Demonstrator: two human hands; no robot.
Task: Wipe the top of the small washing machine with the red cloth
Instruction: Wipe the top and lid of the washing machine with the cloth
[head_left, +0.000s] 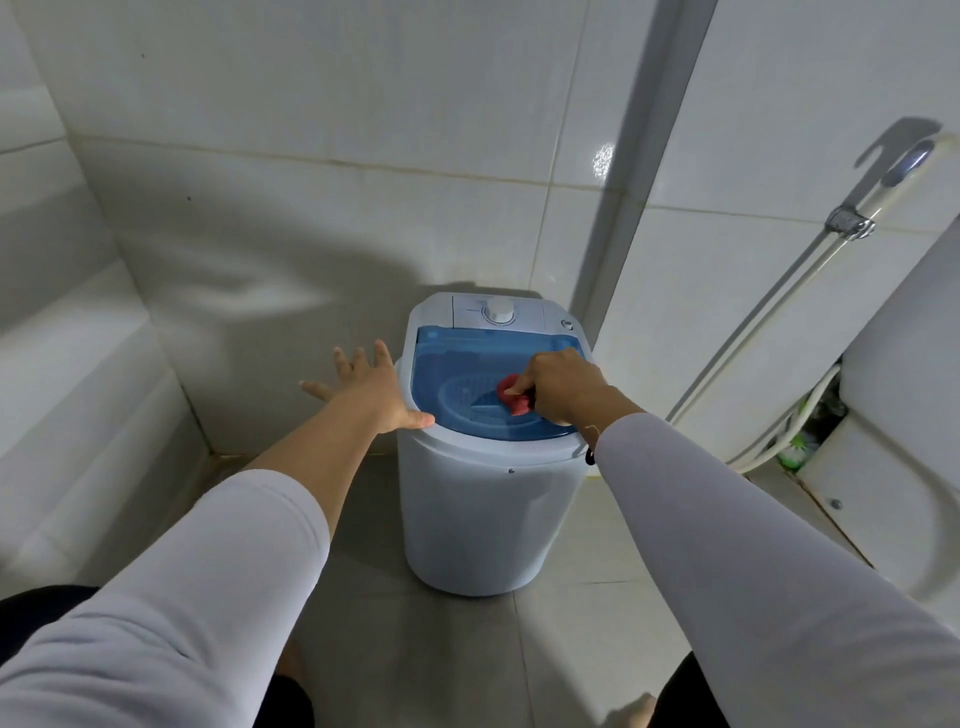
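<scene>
Grey-tiled bathroom floor (561, 649), pale glossy wall tiles (311, 130) behind; landmark is the small white plastic washing machine (483, 519), a round tub standing on the floor near the wall corner.

Nearest the camera: two forearms in light long sleeves (753, 561) reach forward to the machine from either side.

Left hand (371, 384) is at the machine's left rim. Fingers spread wide and flat, gripping nothing; thumb lies against the white rim at the near-left edge of the lid, the other fingers extend out past the machine's left side over the floor.

Right hand (563, 387) sits on top of the machine, right of centre. Fingers curled closed around a small bunched red cloth (511, 396), which pokes out at the hand's left side. Cloth is pressed on the translucent blue plastic lid (457, 364), over its near-right half. Ribbed drum interior shows dimly through the lid.

Beyond the lid, at the machine's far edge: white control panel with a round white dial (498, 310).

Right of the machine: white hose with a chrome fitting (849, 224) running along the wall, then a white toilet (914, 415) at the frame's right edge.
</scene>
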